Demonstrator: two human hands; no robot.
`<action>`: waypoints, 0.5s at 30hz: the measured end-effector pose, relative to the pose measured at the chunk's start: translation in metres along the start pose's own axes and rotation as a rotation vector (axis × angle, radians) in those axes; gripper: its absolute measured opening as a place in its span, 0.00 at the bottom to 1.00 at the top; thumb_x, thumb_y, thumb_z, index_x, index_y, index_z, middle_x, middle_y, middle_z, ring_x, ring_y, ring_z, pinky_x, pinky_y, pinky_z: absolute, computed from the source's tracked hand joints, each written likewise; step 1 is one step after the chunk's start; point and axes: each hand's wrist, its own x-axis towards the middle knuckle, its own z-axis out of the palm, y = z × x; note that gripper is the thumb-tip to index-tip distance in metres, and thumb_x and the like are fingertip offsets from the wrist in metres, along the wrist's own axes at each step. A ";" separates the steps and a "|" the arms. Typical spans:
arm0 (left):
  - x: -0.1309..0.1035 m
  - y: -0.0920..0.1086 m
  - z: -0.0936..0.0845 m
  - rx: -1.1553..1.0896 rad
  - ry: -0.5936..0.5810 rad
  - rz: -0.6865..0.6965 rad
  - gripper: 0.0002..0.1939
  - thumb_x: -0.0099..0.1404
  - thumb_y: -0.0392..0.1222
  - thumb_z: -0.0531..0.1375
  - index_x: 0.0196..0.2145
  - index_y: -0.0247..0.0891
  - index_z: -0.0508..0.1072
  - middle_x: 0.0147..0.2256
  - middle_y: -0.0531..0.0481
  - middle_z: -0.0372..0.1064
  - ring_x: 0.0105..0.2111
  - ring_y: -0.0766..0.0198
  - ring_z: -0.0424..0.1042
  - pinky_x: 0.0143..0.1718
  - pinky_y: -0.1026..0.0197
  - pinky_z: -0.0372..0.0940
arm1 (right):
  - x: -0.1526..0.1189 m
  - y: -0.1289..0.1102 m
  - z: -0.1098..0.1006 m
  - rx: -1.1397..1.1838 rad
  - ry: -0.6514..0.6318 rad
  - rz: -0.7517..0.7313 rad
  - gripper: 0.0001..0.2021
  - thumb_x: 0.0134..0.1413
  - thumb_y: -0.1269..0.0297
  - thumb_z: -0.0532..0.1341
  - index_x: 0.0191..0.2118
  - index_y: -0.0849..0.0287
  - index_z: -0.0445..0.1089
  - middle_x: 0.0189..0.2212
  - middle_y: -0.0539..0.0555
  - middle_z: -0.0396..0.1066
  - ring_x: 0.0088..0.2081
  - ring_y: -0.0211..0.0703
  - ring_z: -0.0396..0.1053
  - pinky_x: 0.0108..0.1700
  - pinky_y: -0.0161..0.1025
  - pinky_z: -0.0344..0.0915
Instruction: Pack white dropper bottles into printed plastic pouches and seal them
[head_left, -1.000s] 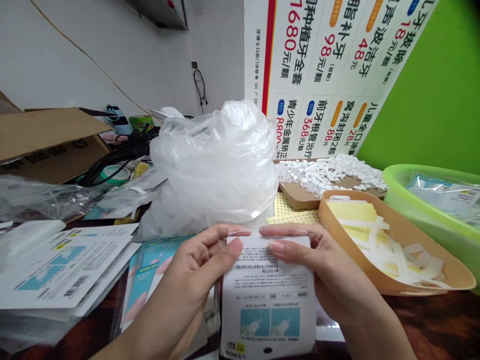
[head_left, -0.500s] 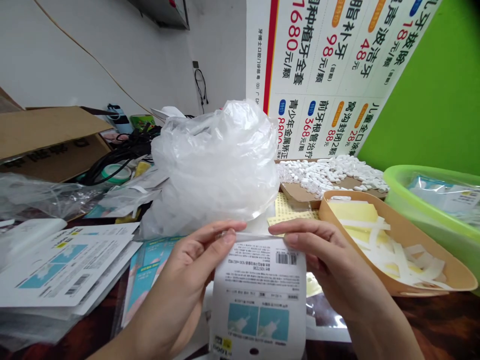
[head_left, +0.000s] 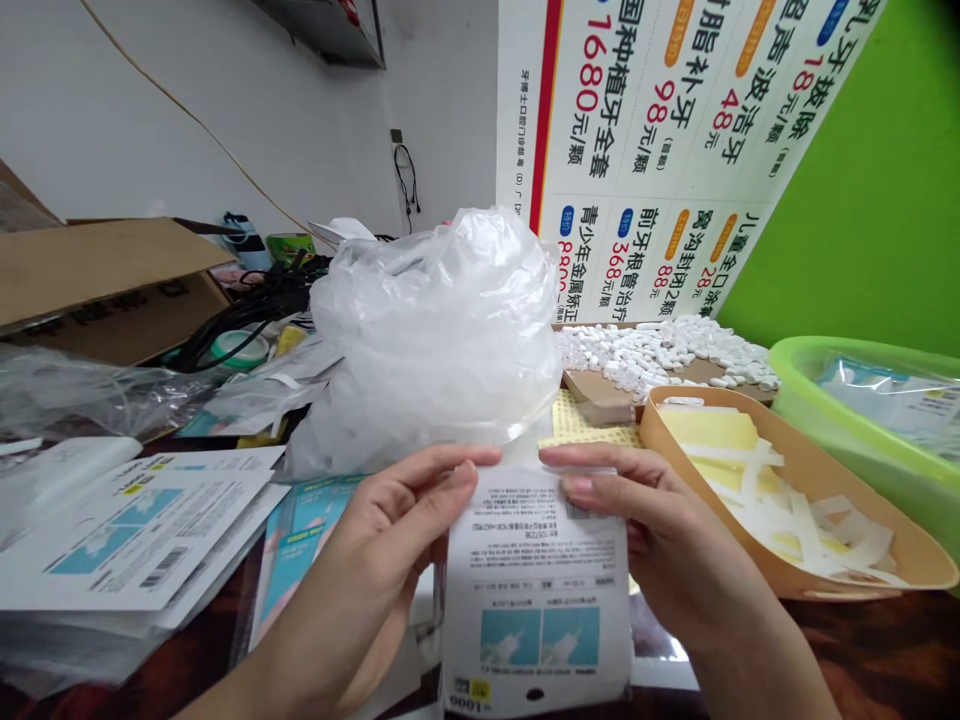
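Observation:
Upside down between my hands is a printed packaging card, with two blue pictures, small text and a punched hole near its lower end. It seems to sit in a clear plastic sleeve. My left hand pinches its far left corner between thumb and fingers. At the far right corner, my right hand grips it with the thumb on top, partly covering the barcode. Left of my left hand lie a blue-and-pink printed packet and a stack of similar white cards.
Behind my hands stands a bulky white plastic bag. On the right are a tan tray of paper strips, a green basin with packets, and small white pieces on cardboard. A cardboard box and cables occupy the left.
The card has shifted slightly right and its lower end has risen in view. My right thumb has slid down over the barcode. Both hands keep their hold.

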 end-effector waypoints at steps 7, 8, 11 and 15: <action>-0.001 0.000 -0.004 0.051 -0.058 0.024 0.08 0.61 0.46 0.65 0.38 0.45 0.81 0.33 0.53 0.79 0.33 0.64 0.71 0.33 0.67 0.64 | 0.003 0.000 0.005 0.045 0.061 -0.196 0.03 0.35 0.67 0.69 0.22 0.51 0.79 0.22 0.51 0.74 0.25 0.39 0.66 0.24 0.34 0.59; -0.001 0.000 -0.004 0.066 -0.067 0.033 0.08 0.62 0.46 0.64 0.38 0.46 0.82 0.35 0.53 0.79 0.35 0.64 0.71 0.34 0.67 0.64 | 0.002 0.000 0.005 0.046 0.084 -0.229 0.04 0.35 0.67 0.69 0.22 0.50 0.79 0.21 0.50 0.73 0.25 0.39 0.65 0.24 0.35 0.59; -0.004 0.001 -0.004 0.110 -0.079 0.063 0.09 0.63 0.47 0.63 0.39 0.47 0.82 0.37 0.52 0.80 0.37 0.62 0.72 0.36 0.65 0.64 | 0.000 0.000 0.006 0.069 0.137 -0.352 0.05 0.35 0.68 0.69 0.21 0.49 0.78 0.22 0.49 0.72 0.26 0.41 0.65 0.27 0.37 0.60; -0.005 0.004 -0.005 0.125 -0.061 0.129 0.08 0.61 0.46 0.64 0.37 0.46 0.83 0.38 0.52 0.80 0.37 0.61 0.73 0.36 0.66 0.65 | -0.001 0.001 0.009 0.070 0.103 -0.376 0.05 0.39 0.68 0.67 0.23 0.48 0.77 0.25 0.50 0.72 0.28 0.44 0.66 0.30 0.42 0.62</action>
